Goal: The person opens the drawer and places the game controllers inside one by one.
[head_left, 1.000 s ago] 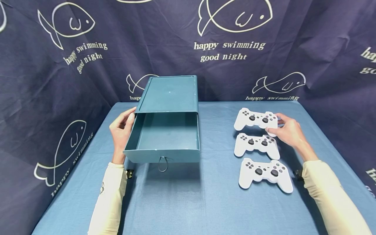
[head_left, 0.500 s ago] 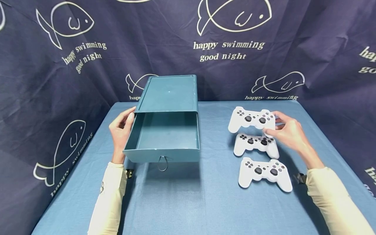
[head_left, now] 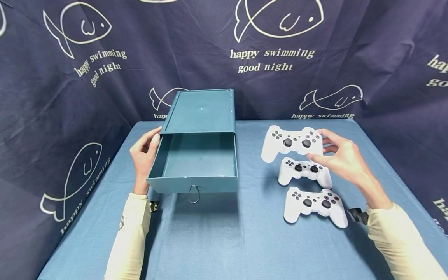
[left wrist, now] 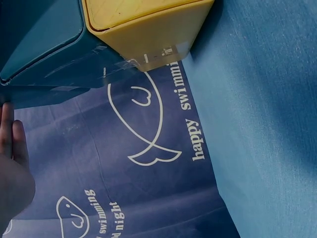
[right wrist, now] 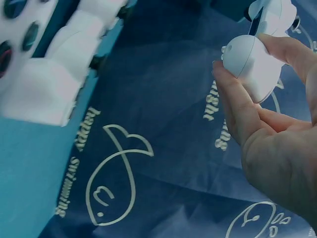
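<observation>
At the right, my right hand [head_left: 344, 157] pinches a white game controller [head_left: 296, 146] by its right grip, thumb in front and fingers behind. This controller is raised over the table, its shadow falling below it. In the right wrist view the controller's rounded grip [right wrist: 252, 67] lies between thumb and fingers. My left hand [head_left: 144, 155] rests against the left side of a teal drawer box [head_left: 201, 111], fingers fairly straight along it. The box's drawer [head_left: 201, 185] is pulled out, with nothing inside and a wire loop handle [head_left: 193, 194] on its front.
Two more white controllers, a middle one [head_left: 304, 174] and a nearer one [head_left: 315, 206], lie on the blue cloth-covered table [head_left: 259, 241]. In the left wrist view a yellow box [left wrist: 158, 42] stands under the teal one. A dark blue fish-print curtain [head_left: 206, 50] hangs behind and at the sides.
My right hand has lifted the farthest controller and carried it leftward, towards the drawer. My left hand and the drawer box stay in place.
</observation>
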A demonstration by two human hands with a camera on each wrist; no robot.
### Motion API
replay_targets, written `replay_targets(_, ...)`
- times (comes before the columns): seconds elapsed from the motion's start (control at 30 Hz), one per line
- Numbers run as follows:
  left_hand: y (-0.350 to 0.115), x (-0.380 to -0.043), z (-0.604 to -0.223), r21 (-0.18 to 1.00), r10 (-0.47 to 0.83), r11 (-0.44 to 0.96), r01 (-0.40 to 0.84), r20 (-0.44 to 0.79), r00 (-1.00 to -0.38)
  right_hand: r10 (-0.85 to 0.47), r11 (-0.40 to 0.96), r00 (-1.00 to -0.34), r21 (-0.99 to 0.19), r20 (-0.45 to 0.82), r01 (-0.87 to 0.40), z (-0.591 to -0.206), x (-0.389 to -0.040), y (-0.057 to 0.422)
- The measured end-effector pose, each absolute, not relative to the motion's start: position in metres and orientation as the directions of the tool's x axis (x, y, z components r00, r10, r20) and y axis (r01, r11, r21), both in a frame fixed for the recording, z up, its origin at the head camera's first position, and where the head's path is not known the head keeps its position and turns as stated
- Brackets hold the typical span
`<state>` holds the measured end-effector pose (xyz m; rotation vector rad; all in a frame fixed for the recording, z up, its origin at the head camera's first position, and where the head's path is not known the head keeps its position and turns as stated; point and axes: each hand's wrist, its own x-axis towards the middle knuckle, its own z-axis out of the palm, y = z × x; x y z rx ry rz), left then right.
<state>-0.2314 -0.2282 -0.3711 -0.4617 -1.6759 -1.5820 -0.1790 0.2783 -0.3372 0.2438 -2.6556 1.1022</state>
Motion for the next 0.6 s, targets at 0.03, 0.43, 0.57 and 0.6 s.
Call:
replay_targets(0.03, -0.228, -0.232, -0.371, 0.676, -0.24, 0.162, 0.719, 0.733, -0.636, -0.06, 0.697, -0.953, -0.671, 0.298, -0.254, -0.335, -0.178, 0.276)
replay_targets(0.43, -0.227, -0.23, -0.371, 0.673, -0.238, 0.143, 0.725, 0.735, -0.635, -0.105, 0.645, -0.928, -0.686, 0.358, -0.338, -0.312, -0.16, 0.251)
replay_targets(0.57, -0.227, -0.229, -0.37, 0.67, -0.234, 0.147, 0.728, 0.739, -0.632, -0.128, 0.618, -0.919, -0.694, 0.374, -0.369, -0.303, -0.158, 0.24)
replay_targets(0.6, -0.227, -0.229, -0.369, 0.669, -0.234, 0.147, 0.729, 0.74, -0.631, -0.131, 0.611, -0.918, -0.699, 0.373, -0.371, -0.3, -0.157, 0.237)
